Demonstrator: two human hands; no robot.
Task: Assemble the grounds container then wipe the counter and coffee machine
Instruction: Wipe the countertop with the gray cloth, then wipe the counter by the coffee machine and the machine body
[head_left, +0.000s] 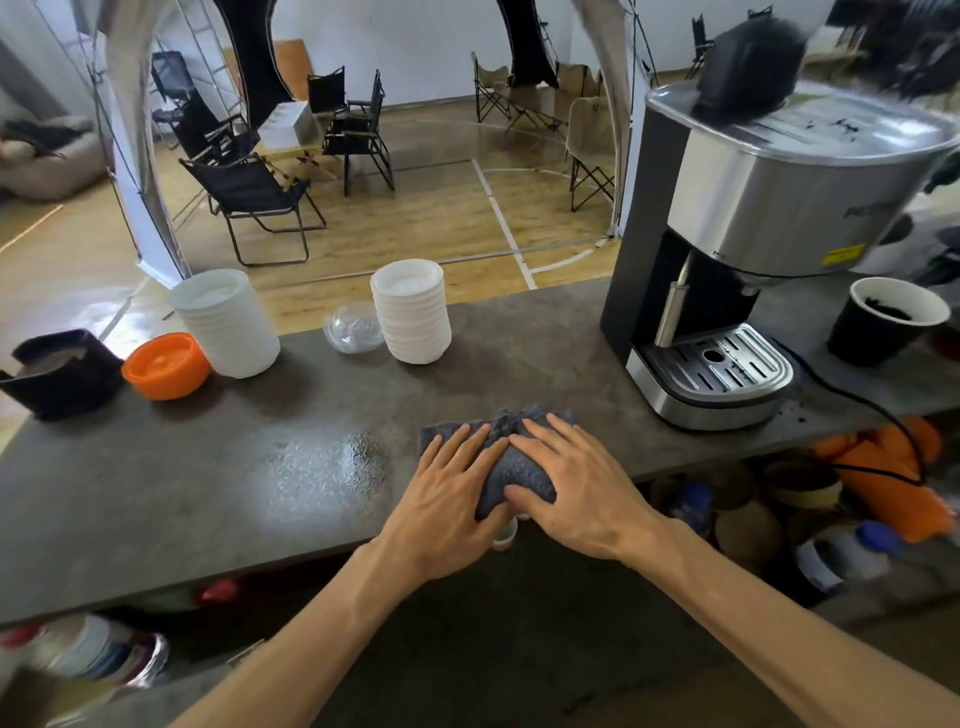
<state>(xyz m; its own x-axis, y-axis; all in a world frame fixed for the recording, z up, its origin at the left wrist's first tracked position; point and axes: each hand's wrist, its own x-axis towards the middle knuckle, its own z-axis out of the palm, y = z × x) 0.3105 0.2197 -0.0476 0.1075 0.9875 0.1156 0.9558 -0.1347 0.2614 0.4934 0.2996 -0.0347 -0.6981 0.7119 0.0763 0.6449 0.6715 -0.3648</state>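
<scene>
Head view: rumpled grey cloth (514, 462).

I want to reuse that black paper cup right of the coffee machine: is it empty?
Not empty: the black paper cup stands upright with dark, grounds-like material inside.

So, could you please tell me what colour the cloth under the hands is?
The cloth is a bluish grey, seen best in the head view.

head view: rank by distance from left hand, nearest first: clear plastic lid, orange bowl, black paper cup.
From the left hand:
1. clear plastic lid, behind the hand, slightly left
2. orange bowl, far left
3. black paper cup, far right, beyond the coffee machine
</scene>
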